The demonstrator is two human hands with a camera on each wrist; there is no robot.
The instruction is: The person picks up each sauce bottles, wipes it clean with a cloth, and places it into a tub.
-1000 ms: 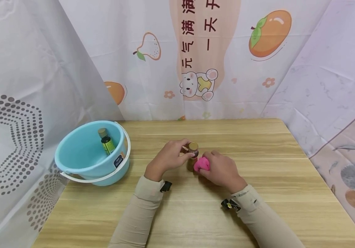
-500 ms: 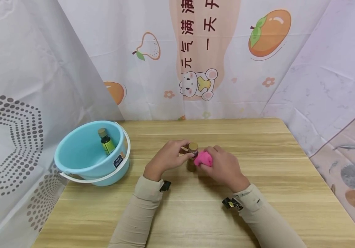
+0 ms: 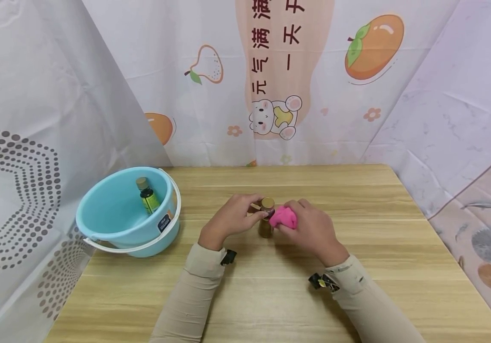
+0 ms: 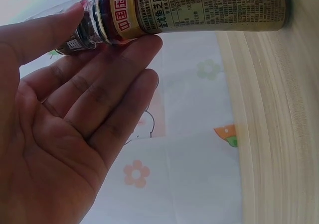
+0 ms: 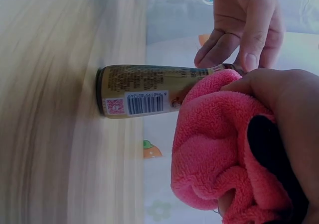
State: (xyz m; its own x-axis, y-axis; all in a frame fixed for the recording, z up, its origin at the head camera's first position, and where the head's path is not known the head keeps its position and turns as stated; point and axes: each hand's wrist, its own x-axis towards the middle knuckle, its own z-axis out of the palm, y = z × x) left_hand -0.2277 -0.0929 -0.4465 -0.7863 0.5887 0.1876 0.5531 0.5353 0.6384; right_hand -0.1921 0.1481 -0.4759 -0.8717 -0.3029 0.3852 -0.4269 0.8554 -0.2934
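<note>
A sesame oil bottle (image 3: 265, 229) with a gold cap and a gold printed label stands upright on the table. My left hand (image 3: 231, 218) pinches its neck just below the cap between thumb and fingers. In the left wrist view the bottle's label (image 4: 214, 9) carries dense print, and the palm (image 4: 65, 119) faces the camera. My right hand (image 3: 314, 234) grips a bunched pink cloth (image 3: 285, 217), which lies against the bottle's upper right side. In the right wrist view the fluffy cloth (image 5: 214, 144) covers part of the bottle (image 5: 142, 90), and a barcode shows near its base.
A light blue bucket (image 3: 112, 234) with a white handle stands at the table's left. Inside it leans a dark bottle (image 3: 148, 197) with a yellow-green label. A printed curtain (image 3: 211, 119) hangs behind the wooden table (image 3: 335, 190).
My right hand has moved the cloth slightly up and to the right along the bottle, from its body towards its neck. My left hand has stayed at the neck.
</note>
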